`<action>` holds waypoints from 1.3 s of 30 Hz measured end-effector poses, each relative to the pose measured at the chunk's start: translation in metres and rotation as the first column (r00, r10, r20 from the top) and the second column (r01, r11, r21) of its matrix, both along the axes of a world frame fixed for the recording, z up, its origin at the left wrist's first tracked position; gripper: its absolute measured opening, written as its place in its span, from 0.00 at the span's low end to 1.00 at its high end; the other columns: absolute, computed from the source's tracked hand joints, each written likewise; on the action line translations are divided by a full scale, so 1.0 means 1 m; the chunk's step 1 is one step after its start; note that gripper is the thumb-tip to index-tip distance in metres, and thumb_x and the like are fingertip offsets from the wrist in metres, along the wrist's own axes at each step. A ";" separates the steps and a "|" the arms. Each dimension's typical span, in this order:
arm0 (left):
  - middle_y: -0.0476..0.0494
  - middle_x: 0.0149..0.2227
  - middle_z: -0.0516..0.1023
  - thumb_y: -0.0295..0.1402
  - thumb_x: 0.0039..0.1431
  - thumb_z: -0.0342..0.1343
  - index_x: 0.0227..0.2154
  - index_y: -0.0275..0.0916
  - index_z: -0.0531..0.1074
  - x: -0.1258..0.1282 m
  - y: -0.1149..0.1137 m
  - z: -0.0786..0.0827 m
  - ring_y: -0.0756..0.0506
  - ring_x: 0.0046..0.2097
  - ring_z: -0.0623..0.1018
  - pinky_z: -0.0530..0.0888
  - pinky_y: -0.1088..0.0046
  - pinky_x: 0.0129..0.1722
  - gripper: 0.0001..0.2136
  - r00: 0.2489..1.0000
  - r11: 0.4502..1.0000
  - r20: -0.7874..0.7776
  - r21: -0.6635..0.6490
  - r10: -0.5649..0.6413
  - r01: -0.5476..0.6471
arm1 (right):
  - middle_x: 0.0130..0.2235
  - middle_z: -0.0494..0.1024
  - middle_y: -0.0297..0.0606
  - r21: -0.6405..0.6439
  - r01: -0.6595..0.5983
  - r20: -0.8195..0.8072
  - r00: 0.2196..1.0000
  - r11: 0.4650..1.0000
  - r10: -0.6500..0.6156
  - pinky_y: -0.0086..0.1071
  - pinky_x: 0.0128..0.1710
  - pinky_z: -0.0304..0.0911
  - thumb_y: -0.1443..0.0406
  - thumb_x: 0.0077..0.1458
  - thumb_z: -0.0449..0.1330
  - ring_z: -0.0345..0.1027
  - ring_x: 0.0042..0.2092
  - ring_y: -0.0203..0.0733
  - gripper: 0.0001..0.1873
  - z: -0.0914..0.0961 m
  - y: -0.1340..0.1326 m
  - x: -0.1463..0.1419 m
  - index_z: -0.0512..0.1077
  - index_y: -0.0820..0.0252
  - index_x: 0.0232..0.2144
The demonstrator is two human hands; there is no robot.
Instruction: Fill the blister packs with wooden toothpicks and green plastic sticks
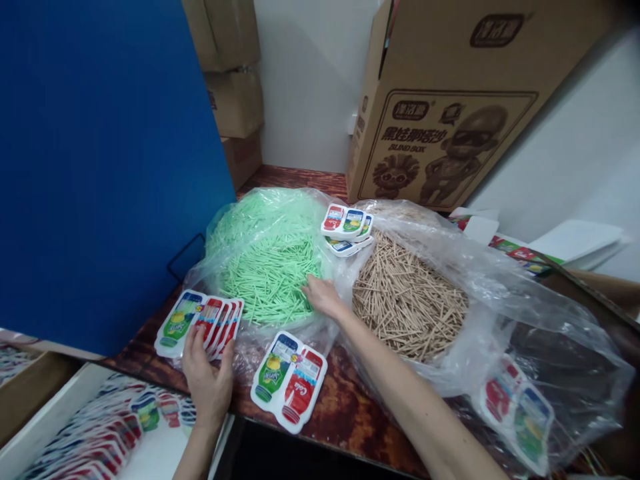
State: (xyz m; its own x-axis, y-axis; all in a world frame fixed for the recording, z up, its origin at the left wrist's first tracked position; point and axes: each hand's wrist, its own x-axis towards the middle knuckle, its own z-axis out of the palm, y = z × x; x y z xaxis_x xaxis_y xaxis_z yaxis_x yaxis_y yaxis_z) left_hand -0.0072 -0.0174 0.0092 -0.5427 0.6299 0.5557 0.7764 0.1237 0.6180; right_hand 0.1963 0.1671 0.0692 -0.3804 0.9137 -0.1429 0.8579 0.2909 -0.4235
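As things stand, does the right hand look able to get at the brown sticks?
Probably yes: the right hand, at the edge of the green sticks, is close to the brown sticks, whose upper side looks exposed. Only rumpled clear plastic seems to lie between.

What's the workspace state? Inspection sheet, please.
Surface: red-brown tabletop, largely covered.
Job's things: green sticks and tan sticks in clear plastic bags; fanned cards, a single card, a small card stack.
Clutter: loose plastic overlying another card, right.
Hands: left hand on the fanned cards; right hand at the green sticks' edge, grip unclear.
Cables: nothing seen.
Surroundings: blue panel left, large printed carton behind, white box holding more cards lower left.
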 end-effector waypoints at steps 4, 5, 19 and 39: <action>0.29 0.60 0.62 0.42 0.59 0.53 0.56 0.35 0.64 -0.002 0.002 -0.003 0.34 0.62 0.63 0.60 0.53 0.61 0.25 1.000 1.000 -0.008 -0.003 -0.010 0.010 | 0.31 0.77 0.36 -0.124 0.120 -0.213 0.966 0.985 -0.145 0.30 0.33 0.63 0.67 0.59 0.50 0.72 0.32 0.40 0.05 0.001 0.026 -0.002 0.64 0.59 0.37; 0.29 0.60 0.63 0.42 0.59 0.53 0.55 0.35 0.65 -0.002 0.002 -0.004 0.34 0.61 0.64 0.60 0.53 0.60 0.24 1.000 1.000 -0.021 0.000 -0.011 0.011 | 0.29 0.76 0.33 -0.158 0.132 -0.268 0.948 0.979 -0.171 0.28 0.30 0.63 0.68 0.58 0.51 0.71 0.29 0.38 0.04 0.001 0.030 -0.004 0.64 0.58 0.36; 0.27 0.55 0.70 0.42 0.61 0.51 0.48 0.35 0.69 -0.002 0.002 -0.004 0.31 0.57 0.69 0.60 0.46 0.56 0.19 0.987 0.999 -0.159 -0.045 0.016 -0.023 | 0.24 0.69 0.27 -0.255 0.181 -0.590 0.749 0.950 -0.301 0.29 0.35 0.64 0.71 0.47 0.58 0.67 0.34 0.37 0.12 0.010 0.039 0.003 0.56 0.56 0.22; 0.37 0.46 0.77 0.43 0.56 0.57 0.43 0.39 0.73 0.070 0.072 0.053 0.39 0.49 0.76 0.72 0.60 0.48 0.16 0.508 0.851 0.746 0.149 -0.431 0.503 | 0.18 0.67 0.22 -0.657 -0.284 -0.744 0.393 0.699 -0.540 0.23 0.20 0.58 0.62 0.49 0.65 0.58 0.17 0.27 0.14 0.019 0.002 0.022 0.61 0.59 0.29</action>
